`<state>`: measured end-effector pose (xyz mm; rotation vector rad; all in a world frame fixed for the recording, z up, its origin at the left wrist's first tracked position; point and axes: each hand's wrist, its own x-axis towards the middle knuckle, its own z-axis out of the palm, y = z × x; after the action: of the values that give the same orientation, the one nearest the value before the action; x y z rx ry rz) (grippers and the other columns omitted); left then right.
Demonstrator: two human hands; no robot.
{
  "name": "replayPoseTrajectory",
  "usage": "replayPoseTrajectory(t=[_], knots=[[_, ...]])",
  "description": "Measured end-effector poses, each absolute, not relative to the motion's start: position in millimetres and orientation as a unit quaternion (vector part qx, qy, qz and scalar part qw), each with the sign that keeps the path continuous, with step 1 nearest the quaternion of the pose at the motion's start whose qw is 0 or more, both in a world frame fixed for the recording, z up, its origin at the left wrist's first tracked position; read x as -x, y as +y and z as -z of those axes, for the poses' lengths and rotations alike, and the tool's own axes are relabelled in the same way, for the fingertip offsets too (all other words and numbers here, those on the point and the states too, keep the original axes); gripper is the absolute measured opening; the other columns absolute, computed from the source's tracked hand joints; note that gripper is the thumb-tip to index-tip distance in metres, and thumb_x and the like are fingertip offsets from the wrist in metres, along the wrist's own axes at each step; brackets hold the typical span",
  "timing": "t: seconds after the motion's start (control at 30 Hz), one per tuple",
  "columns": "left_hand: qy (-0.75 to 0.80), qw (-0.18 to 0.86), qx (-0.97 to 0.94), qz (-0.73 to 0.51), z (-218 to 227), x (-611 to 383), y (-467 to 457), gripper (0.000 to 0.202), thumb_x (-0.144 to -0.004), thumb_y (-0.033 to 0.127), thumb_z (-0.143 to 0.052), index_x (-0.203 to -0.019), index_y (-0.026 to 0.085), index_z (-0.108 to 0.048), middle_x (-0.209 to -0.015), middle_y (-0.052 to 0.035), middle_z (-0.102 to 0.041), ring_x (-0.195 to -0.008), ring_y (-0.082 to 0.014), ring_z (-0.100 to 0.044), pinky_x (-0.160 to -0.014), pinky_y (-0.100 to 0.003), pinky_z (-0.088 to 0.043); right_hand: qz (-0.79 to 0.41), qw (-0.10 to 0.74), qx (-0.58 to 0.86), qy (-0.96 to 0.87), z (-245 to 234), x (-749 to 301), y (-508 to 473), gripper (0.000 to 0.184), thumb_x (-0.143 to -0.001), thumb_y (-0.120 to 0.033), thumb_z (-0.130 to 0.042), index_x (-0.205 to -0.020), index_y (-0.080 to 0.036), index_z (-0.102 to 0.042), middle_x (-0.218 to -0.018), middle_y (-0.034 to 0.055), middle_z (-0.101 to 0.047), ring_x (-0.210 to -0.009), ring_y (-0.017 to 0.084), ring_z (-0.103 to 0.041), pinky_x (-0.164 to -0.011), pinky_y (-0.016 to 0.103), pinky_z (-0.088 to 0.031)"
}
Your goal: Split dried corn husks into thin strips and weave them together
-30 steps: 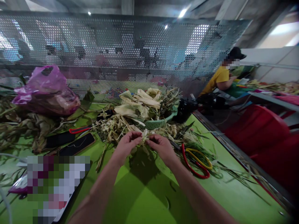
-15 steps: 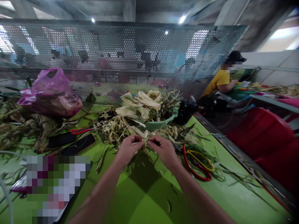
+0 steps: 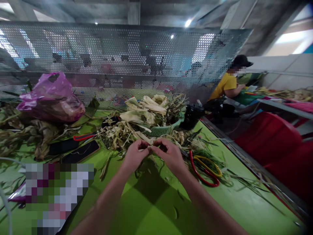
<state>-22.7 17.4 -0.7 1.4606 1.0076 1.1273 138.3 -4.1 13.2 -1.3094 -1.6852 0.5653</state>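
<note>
Both my hands meet at the middle of the green table, in front of a heap of dried plant material. My left hand (image 3: 135, 156) is closed in a pinch on a small pale strip of dried husk (image 3: 151, 141). Against it, my right hand (image 3: 169, 154) pinches the same strip, thumb and fingertips touching the left ones. The fingers cover most of the strip. Just beyond lies a green basket (image 3: 160, 131) heaped with pale dried husks (image 3: 153, 109). Red-handled scissors (image 3: 198, 174) and a yellow-handled pair (image 3: 207, 164) lie right of my right hand.
Left on the table are a pink plastic bag (image 3: 52, 99), a red-handled cutter (image 3: 83, 137), a dark phone-like slab (image 3: 80, 151) and leaf piles. A black camera-like object (image 3: 192, 116) stands by the basket. A perforated metal screen (image 3: 110, 52) rises behind; a person in yellow (image 3: 225, 85) sits right.
My right fingers have come in against the left ones and now cover more of the pale strip, which stuck up between them before. The whole view has shifted slightly.
</note>
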Motion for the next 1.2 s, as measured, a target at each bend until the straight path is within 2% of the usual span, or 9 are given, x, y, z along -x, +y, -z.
replayPoseTrajectory(t=[0.13, 0.4, 0.6, 0.73, 0.9, 1.07, 1.2], knots=[[0.415, 0.483, -0.614, -0.467, -1, 19, 13, 0.016, -0.069, 0.027, -0.066, -0.076, 0.016, -0.057, -0.074, -0.0011, -0.059, -0.071, -0.0129, -0.055, -0.067, -0.024, -0.042, -0.188, 0.451, 0.540, -0.685, -12, -136, -6, 0.013, -0.077, -0.032, -0.061, -0.076, -0.019, -0.063, -0.076, 0.0040, -0.063, -0.072, 0.018, -0.056, -0.066, 0.028, -0.041], [0.367, 0.650, -0.506, -0.433, -5, 28, 14, 0.029, -0.066, 0.033, -0.072, -0.084, 0.013, -0.060, -0.075, -0.0012, -0.061, -0.065, -0.0093, -0.054, -0.065, -0.022, -0.042, -0.363, 0.448, 0.496, -0.649, -19, -142, -1, 0.017, -0.076, -0.033, -0.060, -0.073, -0.017, -0.064, -0.066, 0.0000, -0.059, -0.062, 0.013, -0.051, -0.059, 0.025, -0.039], [0.357, 0.698, -0.465, -0.412, -13, 31, 10, 0.030, -0.069, 0.035, -0.070, -0.089, 0.015, -0.063, -0.082, -0.0042, -0.065, -0.071, -0.0115, -0.059, -0.071, -0.024, -0.046, -0.350, 0.446, 0.487, -0.664, -22, -142, -1, 0.015, -0.076, -0.031, -0.060, -0.073, -0.018, -0.064, -0.070, 0.0006, -0.061, -0.064, 0.013, -0.052, -0.060, 0.025, -0.038], [0.366, 0.662, -0.500, -0.422, -11, 30, 12, 0.030, -0.066, 0.031, -0.071, -0.090, 0.015, -0.063, -0.083, -0.0039, -0.065, -0.073, -0.0119, -0.059, -0.071, -0.024, -0.045, -0.336, 0.438, 0.491, -0.674, -20, -143, -2, 0.016, -0.077, -0.032, -0.059, -0.072, -0.018, -0.064, -0.067, 0.0001, -0.059, -0.063, 0.013, -0.051, -0.058, 0.024, -0.037], [0.399, 0.555, -0.586, -0.436, -7, 28, 16, 0.025, -0.065, 0.027, -0.070, -0.086, 0.015, -0.065, -0.083, -0.0043, -0.066, -0.077, -0.0145, -0.058, -0.075, -0.026, -0.044, -0.284, 0.428, 0.505, -0.694, -16, -143, -2, 0.020, -0.077, -0.037, -0.060, -0.077, -0.018, -0.065, -0.070, 0.0015, -0.060, -0.065, 0.015, -0.052, -0.058, 0.025, -0.036], [0.434, 0.499, -0.615, -0.430, -7, 28, 16, 0.021, -0.066, 0.029, -0.067, -0.082, 0.017, -0.069, -0.080, -0.0042, -0.067, -0.077, -0.0169, -0.058, -0.075, -0.027, -0.043, -0.191, 0.412, 0.526, -0.719, -16, -142, -3, 0.006, -0.075, -0.023, -0.060, -0.073, -0.020, -0.066, -0.070, 0.0021, -0.063, -0.066, 0.017, -0.055, -0.061, 0.026, -0.036], [0.454, 0.502, -0.610, -0.412, -4, 28, 16, 0.024, -0.066, 0.031, -0.065, -0.085, 0.016, -0.071, -0.082, -0.0047, -0.069, -0.078, -0.0185, -0.059, -0.074, -0.028, -0.043, -0.132, 0.379, 0.541, -0.739, -16, -139, -5, 0.009, -0.074, -0.014, -0.057, -0.073, -0.020, -0.064, -0.072, 0.0022, -0.063, -0.069, 0.016, -0.055, -0.062, 0.025, -0.035]])
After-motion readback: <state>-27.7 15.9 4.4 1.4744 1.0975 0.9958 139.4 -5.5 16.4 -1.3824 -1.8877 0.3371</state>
